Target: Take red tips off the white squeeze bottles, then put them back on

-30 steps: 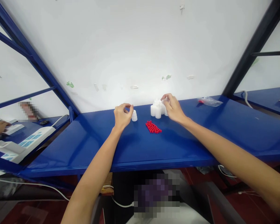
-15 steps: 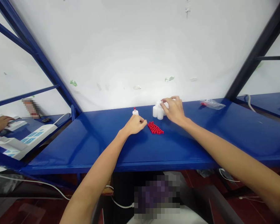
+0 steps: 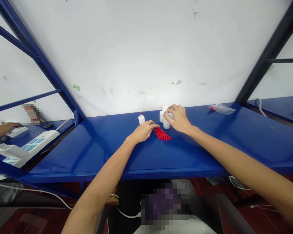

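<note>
On the blue shelf (image 3: 141,156), my left hand (image 3: 143,132) lies low with its fingers stretched out, fingertips at the left edge of a small pile of red caps (image 3: 163,134). Nothing shows in that hand. Just behind it stands one white bottle with a red cap (image 3: 141,119). My right hand (image 3: 178,119) is curled over a cluster of small white bottles (image 3: 162,116) and grips the front white bottle (image 3: 166,123), lifting it slightly off the others. Its fingers hide most of the cluster.
A clear plastic bag with something red in it (image 3: 222,108) lies at the back right. A white power strip (image 3: 26,148) and another person's hand (image 3: 1,129) are on the neighbouring shelf at left. Blue struts (image 3: 39,61) and a black strut (image 3: 266,55) frame the white wall.
My left hand left the capped bottle standing and slid right to the red caps. My right hand drew one white bottle forward out of the cluster.
</note>
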Tool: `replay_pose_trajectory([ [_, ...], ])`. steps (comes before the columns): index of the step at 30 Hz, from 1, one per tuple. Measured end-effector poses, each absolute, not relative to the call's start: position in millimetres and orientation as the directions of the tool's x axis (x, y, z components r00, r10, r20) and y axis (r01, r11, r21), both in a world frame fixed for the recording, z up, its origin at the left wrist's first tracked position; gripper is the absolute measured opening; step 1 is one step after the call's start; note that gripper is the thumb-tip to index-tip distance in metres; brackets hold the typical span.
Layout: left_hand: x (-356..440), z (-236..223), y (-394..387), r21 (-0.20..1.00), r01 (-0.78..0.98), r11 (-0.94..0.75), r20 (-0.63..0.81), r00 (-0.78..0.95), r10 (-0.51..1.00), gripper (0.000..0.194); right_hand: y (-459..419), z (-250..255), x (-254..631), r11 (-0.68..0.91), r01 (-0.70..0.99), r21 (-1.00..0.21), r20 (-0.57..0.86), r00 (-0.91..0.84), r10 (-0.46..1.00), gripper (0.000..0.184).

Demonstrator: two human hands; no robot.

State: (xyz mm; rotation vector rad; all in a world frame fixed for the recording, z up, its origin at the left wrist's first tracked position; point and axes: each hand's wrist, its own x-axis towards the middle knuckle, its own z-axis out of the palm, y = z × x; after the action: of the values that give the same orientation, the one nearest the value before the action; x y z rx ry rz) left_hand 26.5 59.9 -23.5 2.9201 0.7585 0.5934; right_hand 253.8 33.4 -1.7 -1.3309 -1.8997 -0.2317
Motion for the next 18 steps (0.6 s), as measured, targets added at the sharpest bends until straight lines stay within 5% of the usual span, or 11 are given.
replay_pose_trajectory([
  [10, 30, -24, 65, 0.172, 0.427, -0.888, 0.308, 0.833, 0.46, 0.05, 27, -11, 240, 0.423, 0.598, -0.681, 0.536, 0.013, 0.844, 0.015],
  [18, 32, -22, 69, 0.194, 0.408, -0.892, 0.31, 0.837, 0.451, 0.044, 32, -23, 232, 0.269, 0.119, -0.956, 0.278, 0.06, 0.959, 0.025],
])
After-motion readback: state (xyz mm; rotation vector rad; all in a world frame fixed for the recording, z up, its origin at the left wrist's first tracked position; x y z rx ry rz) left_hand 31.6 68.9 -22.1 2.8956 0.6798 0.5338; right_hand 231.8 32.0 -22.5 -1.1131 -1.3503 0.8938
